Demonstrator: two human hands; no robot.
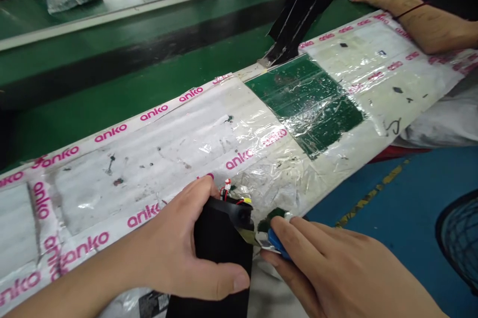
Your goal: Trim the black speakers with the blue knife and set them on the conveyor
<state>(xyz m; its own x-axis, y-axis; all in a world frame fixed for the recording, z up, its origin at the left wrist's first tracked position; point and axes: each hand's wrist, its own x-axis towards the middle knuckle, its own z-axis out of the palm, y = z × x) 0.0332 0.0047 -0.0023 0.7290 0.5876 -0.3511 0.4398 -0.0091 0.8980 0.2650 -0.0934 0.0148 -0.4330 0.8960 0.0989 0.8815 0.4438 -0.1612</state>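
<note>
A black box-shaped part (pixel 220 253) is gripped by my left hand (pixel 179 248), with the thumb lying across its face. At its upper end short red and black wires end in a small white connector (pixel 227 186), and a yellow bit shows beside them. My right hand (pixel 328 263) is closed around a blue utility knife (pixel 277 244). Its metal tip points left and meets the upper right corner of the black part; whether it cuts in I cannot tell. The lower end of the part runs out of view.
Beneath my hands runs a workbench covered with anko-printed tape and clear film (pixel 149 173). A green conveyor belt (pixel 93 69) lies beyond it, with a black post (pixel 295 9) between. Another person's arm (pixel 436 24) rests at the right. A black mesh basket (pixel 461 238) stands lower right.
</note>
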